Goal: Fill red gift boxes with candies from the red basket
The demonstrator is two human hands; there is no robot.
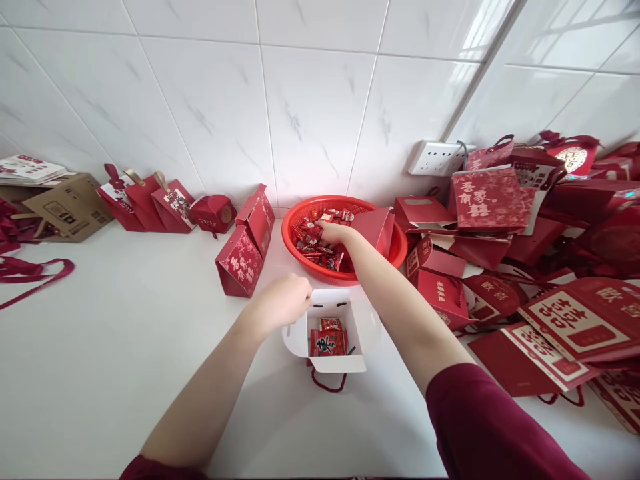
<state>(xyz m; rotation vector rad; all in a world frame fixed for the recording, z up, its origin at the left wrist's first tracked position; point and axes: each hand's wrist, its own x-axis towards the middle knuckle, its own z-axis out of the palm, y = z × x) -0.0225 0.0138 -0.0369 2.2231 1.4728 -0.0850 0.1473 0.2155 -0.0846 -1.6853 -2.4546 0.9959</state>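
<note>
An open gift box (354, 333), white inside, stands on the white table with small red packets (329, 341) in it and a dark red cord handle at its front. My left hand (286, 301) is closed at the box's back left corner, its fingers pinching the edge. Behind the box, my right hand (334, 235) reaches into a red plastic basket (320, 270) among many small red wrapped sweets (313, 250). The fingertips of that hand are hidden among the sweets. A red folded box (373, 229) leans in the basket's right side.
Red boxes (244, 257) stand left of the basket, with several smaller ones along the wall. A cardboard box (70, 207) and ribbon (37, 273) are at far left. Red gift boxes (493, 200) pile up at right, below a wall socket (437, 158).
</note>
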